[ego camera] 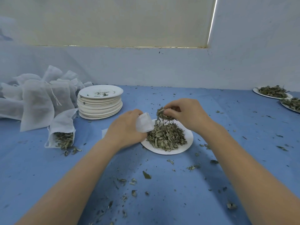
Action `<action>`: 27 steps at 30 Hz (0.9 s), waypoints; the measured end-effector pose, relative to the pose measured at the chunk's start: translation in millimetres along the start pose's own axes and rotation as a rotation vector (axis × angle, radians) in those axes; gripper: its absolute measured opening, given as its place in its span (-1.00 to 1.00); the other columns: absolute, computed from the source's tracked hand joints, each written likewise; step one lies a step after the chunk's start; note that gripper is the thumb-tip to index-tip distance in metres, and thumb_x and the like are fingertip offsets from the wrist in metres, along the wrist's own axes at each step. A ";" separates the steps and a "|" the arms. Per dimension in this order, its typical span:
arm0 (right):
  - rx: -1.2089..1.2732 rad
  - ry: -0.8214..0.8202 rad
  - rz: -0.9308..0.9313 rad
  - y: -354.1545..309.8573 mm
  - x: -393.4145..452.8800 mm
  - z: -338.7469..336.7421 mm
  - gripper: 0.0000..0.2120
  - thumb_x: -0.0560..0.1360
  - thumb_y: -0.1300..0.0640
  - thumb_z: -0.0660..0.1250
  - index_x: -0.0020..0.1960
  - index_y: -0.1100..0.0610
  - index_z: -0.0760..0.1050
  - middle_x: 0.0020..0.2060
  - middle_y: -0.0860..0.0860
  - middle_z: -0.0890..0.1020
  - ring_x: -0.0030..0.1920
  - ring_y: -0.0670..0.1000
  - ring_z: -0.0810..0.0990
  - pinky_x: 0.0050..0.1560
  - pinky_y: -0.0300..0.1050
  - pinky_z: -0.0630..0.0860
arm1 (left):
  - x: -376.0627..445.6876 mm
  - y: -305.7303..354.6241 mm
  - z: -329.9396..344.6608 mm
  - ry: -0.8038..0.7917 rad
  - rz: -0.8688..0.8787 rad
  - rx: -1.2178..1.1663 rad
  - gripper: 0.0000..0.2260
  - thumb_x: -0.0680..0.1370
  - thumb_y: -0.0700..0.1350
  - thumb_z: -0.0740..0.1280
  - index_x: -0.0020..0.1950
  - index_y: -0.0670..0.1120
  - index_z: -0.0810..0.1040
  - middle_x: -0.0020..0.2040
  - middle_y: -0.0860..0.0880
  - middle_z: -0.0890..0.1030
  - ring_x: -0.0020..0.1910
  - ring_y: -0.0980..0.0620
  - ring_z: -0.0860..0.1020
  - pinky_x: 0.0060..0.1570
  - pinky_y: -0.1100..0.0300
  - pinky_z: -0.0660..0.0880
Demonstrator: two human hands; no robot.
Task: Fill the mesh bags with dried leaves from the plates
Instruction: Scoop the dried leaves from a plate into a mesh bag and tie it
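A blue cloth (162, 184) covers the work surface below a pale wall, strewn with leaf crumbs. At centre sits a white plate (186, 143) heaped with dried leaves (165, 137). The left hand (125, 129), at nine o'clock of the plate, grips a small mesh bag (144, 122) at the plate's edge. The right hand (188, 116), at twelve o'clock, pinches a clump of leaves (162, 114) above the heap. At nine o'clock lies a filled bag (61, 132), spilling; beyond it empty bags (35, 101) and stacked plates (99, 104). Two leaf-laden plates (272, 92) sit at two o'clock.
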State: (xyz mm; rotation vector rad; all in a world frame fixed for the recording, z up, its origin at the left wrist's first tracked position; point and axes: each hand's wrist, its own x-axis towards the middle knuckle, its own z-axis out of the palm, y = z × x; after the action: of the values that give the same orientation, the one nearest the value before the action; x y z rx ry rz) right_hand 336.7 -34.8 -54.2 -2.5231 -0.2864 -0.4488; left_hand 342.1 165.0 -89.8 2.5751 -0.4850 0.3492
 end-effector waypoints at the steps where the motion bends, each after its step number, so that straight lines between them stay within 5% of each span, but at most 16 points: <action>1: 0.008 0.029 -0.014 -2.3 -0.6 -0.4 -0.83 0.52 0.04 0.34 0.04 0.04 0.64 -0.32 -0.24 0.49 -0.27 -0.28 0.44 -0.24 -0.61 0.29 | -0.1 0.5 1.0 0.007 0.005 -0.008 -0.58 0.35 0.00 0.40 0.18 0.03 0.40 0.05 0.05 0.50 0.03 0.01 0.44 -0.09 0.14 0.37; 8: -0.057 0.005 -0.168 -20.4 -4.9 0.0 -0.79 0.52 0.07 0.34 0.11 0.07 0.62 -0.12 -0.02 0.52 -0.10 -0.10 0.43 -0.12 -0.38 0.26 | 0.7 4.1 5.0 0.123 -0.021 -0.072 -0.60 0.34 0.03 0.42 0.13 0.03 0.42 -0.06 0.09 0.46 -0.03 0.01 0.45 -0.13 0.14 0.35; 13: -0.055 -0.030 -0.248 -31.5 -10.4 11.0 -0.85 0.50 0.12 0.35 0.03 0.09 0.64 -0.15 0.04 0.58 -0.18 -0.02 0.47 -0.10 -0.19 0.38 | -0.4 10.2 9.2 0.164 0.049 -0.062 -0.56 0.33 0.06 0.42 0.17 0.02 0.44 0.05 0.06 0.53 0.01 0.00 0.48 -0.10 0.13 0.39; 19: 0.397 -0.182 -0.086 -33.5 -13.4 4.9 -0.80 0.42 0.24 0.44 0.02 0.05 0.62 -0.10 -0.09 0.70 -0.10 -0.22 0.63 -0.01 -0.37 0.51 | -1.6 12.2 8.6 0.163 0.056 -0.115 -0.57 0.34 0.06 0.42 0.16 0.00 0.44 0.04 0.05 0.55 0.01 -0.01 0.50 -0.06 0.06 0.44; 22: 0.621 -0.222 -0.010 -30.1 -13.4 -0.9 -0.69 0.39 0.34 0.44 0.06 0.08 0.52 -0.06 -0.06 0.67 -0.11 -0.13 0.67 -0.13 -0.32 0.55 | -1.7 11.9 6.9 0.182 0.060 -0.136 -0.55 0.35 0.04 0.43 0.18 -0.02 0.45 0.03 0.04 0.55 -0.01 -0.01 0.49 -0.11 0.11 0.41; 27: 0.503 -0.062 -0.017 -36.6 -14.6 17.7 -0.65 0.37 0.38 0.36 -0.09 -0.04 0.38 -0.22 -0.11 0.64 -0.26 -0.10 0.62 -0.26 -0.28 0.52 | -3.8 16.6 6.8 0.160 0.084 -0.153 -0.56 0.35 0.00 0.42 0.19 -0.03 0.45 -0.05 0.07 0.51 -0.03 -0.04 0.50 -0.11 0.07 0.42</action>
State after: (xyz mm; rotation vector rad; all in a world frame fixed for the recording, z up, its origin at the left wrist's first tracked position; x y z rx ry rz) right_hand 317.0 3.6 -55.8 -2.0454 -0.3899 -0.2635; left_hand 333.0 149.0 -89.8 2.3611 -0.5406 0.5222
